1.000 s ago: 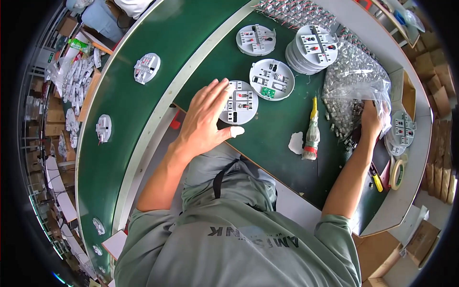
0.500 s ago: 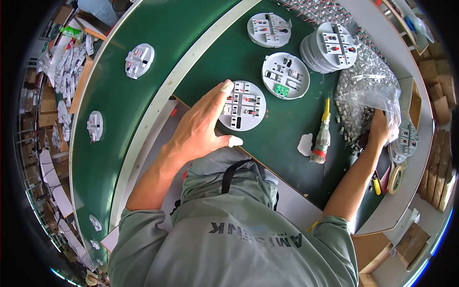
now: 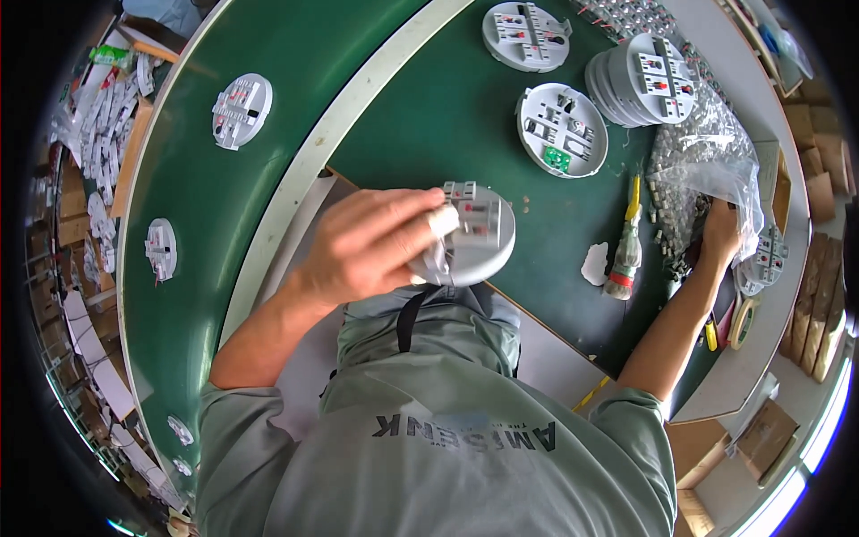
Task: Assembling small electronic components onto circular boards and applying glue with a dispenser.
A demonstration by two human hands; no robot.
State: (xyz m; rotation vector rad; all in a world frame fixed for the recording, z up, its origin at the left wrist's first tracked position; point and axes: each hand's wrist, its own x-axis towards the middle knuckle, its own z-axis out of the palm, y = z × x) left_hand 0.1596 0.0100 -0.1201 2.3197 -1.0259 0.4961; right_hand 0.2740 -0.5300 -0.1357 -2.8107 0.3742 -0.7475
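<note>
Your left hand (image 3: pixel 353 246) is grasping the held disc (image 3: pixel 483 257), fingers over its face and rim; it's tilted at the near edge of the green bench (image 3: pixel 555 233), in front of your waist. Your right hand (image 3: pixel 721 231) is at the mouth of the clear bag (image 3: pixel 693 148) of small parts; fingertips hidden, so can't tell if it's gripping anything. Progress, my read: mid-unit. Held disc already has white blocks fitted, but isn't set down. The disc stack (image 3: pixel 658 80) and the far disc (image 3: pixel 526 38) look populated: blocks plus red and black bits on the faces that show. The open disc (image 3: pixel 562 130) carries a green board (image 3: pixel 557 159), so I'd call it a different type or stage. Plenty left in the bag, by the look of it. Hard to make out: held disc is motion-blurred and partly under your fingers, so can't confirm which slots are filled or whether it's clear of the bench. Lower discs in the stack show rims only. Your right forearm hides some bench clutter.
</note>
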